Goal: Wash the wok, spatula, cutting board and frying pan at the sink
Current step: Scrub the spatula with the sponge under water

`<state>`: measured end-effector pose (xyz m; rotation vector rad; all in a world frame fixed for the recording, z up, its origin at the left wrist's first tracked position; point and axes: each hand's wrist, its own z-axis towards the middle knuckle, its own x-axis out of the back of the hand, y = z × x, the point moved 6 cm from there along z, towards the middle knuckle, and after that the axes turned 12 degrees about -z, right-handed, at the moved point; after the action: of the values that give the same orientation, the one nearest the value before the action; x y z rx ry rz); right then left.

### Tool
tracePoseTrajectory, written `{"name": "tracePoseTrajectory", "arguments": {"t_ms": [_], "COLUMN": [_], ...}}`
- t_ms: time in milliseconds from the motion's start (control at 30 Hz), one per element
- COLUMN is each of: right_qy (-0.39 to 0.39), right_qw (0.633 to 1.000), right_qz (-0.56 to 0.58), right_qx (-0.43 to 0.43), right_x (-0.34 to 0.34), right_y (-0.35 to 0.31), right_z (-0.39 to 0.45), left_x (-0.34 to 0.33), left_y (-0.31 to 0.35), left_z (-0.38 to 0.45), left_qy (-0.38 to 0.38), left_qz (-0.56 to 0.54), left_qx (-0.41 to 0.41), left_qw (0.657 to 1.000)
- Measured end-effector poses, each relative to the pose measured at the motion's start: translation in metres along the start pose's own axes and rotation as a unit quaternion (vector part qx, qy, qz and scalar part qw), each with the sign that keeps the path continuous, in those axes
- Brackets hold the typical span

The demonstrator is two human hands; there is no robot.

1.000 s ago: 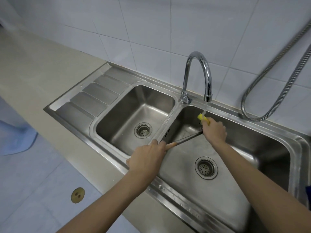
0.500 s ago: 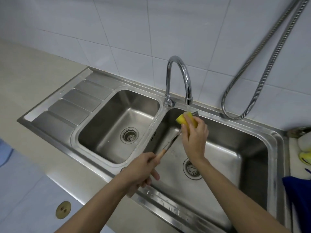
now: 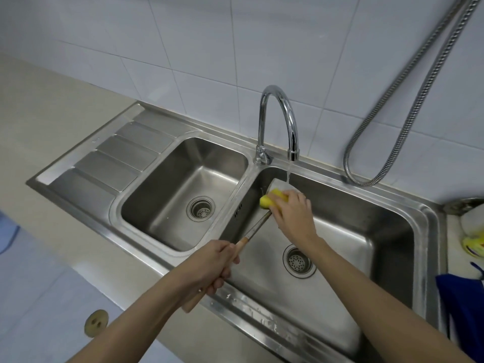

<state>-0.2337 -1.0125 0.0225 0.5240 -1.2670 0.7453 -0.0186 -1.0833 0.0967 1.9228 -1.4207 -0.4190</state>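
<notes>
Under tap, right hand [image 3: 293, 213] around sponge [image 3: 272, 199]

The sink [image 3: 379, 195] is brushed silver steel, its drainboard ribbed in parallel panels. Over it, the tap [image 3: 277, 111] is mirror chrome. In the sink's right basin, the sponge [image 3: 275, 199] is bright yellow; the spatula [image 3: 254, 229] has a pale wooden handle and a grey metal shaft. Behind the sink, white wall tiles [image 3: 183, 48] form a grid. The desk [image 3: 52, 106] is beige. A deep blue cloth [image 3: 461, 305] lies right of the sink.
</notes>
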Motion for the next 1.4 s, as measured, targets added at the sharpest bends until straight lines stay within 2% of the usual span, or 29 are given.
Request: {"name": "tracePoseTrajectory", "arguments": {"t_ms": [67, 200, 233, 333, 367, 500, 533, 633, 700, 767, 900, 967, 1033, 1100, 1167, 1267, 1333, 1400], "right_qy": [-0.004, -0.021, -0.024, -0.023, -0.022, -0.031, -0.028, -0.022, -0.030, -0.043, -0.078, -0.063, -0.029, -0.026, -0.076, -0.198, -0.268, -0.291], "right_qw": [1.000, 0.991, 0.993, 0.999, 0.999, 0.994, 0.994, 0.999, 0.997, 0.996, 0.986, 0.987, 0.986, 0.985, 0.988, 0.976, 0.953, 0.937], "right_qz": [-0.026, -0.035, -0.022, -0.023, -0.033, -0.063, -0.061, -0.046, -0.064, -0.075, -0.038, 0.002, 0.035, 0.051, 0.038, 0.028, 0.059, 0.103], "right_qx": [0.006, -0.130, -0.115, 0.021, 0.031, -0.084, -0.083, 0.017, 0.034, -0.024, -0.141, -0.149, -0.160, -0.161, -0.126, -0.090, -0.129, -0.162], "right_x": [-0.003, -0.004, -0.005, -0.013, -0.014, -0.012, -0.011, -0.011, -0.012, -0.011, -0.007, -0.001, 0.009, 0.014, 0.009, -0.011, -0.025, -0.028], "right_y": [0.006, 0.040, 0.034, 0.000, 0.000, 0.031, 0.029, 0.006, 0.007, 0.025, 0.059, 0.059, 0.056, 0.049, 0.038, 0.030, 0.037, 0.039], "right_z": [0.000, -0.001, -0.005, -0.024, -0.027, -0.024, -0.025, -0.032, -0.035, -0.031, -0.020, -0.016, -0.013, -0.010, -0.007, -0.004, -0.005, -0.006], "left_x": [-0.001, -0.001, -0.002, -0.004, -0.004, -0.011, -0.013, -0.020, -0.020, -0.020, -0.013, -0.008, -0.001, 0.003, 0.003, -0.003, -0.005, -0.005], "left_y": [-0.003, -0.010, -0.011, -0.013, -0.014, -0.019, -0.017, -0.015, -0.017, -0.018, -0.016, -0.009, -0.001, 0.003, 0.006, 0.010, 0.010, 0.007], "left_z": [-0.002, -0.007, -0.005, -0.003, -0.003, -0.011, -0.010, -0.006, -0.007, -0.013, -0.018, -0.017, -0.019, -0.019, -0.021, -0.030, -0.036, -0.035], "left_qy": [-0.008, -0.013, -0.010, -0.007, -0.010, -0.040, -0.042, -0.042, -0.050, -0.061, -0.013, 0.037, 0.102, 0.139, 0.149, 0.166, 0.187, 0.200], "left_qz": [-0.002, 0.009, 0.010, -0.006, -0.015, -0.050, -0.057, -0.081, -0.094, -0.070, 0.098, 0.210, 0.316, 0.369, 0.398, 0.449, 0.480, 0.492], "left_qx": [0.003, 0.013, 0.016, 0.028, 0.033, 0.055, 0.057, 0.064, 0.071, 0.067, -0.001, -0.056, -0.110, -0.140, -0.169, -0.197, -0.198, -0.199], "left_qw": [1.000, 1.000, 1.000, 1.000, 0.999, 0.996, 0.996, 0.994, 0.992, 0.993, 0.995, 0.975, 0.937, 0.908, 0.889, 0.856, 0.834, 0.824]}}
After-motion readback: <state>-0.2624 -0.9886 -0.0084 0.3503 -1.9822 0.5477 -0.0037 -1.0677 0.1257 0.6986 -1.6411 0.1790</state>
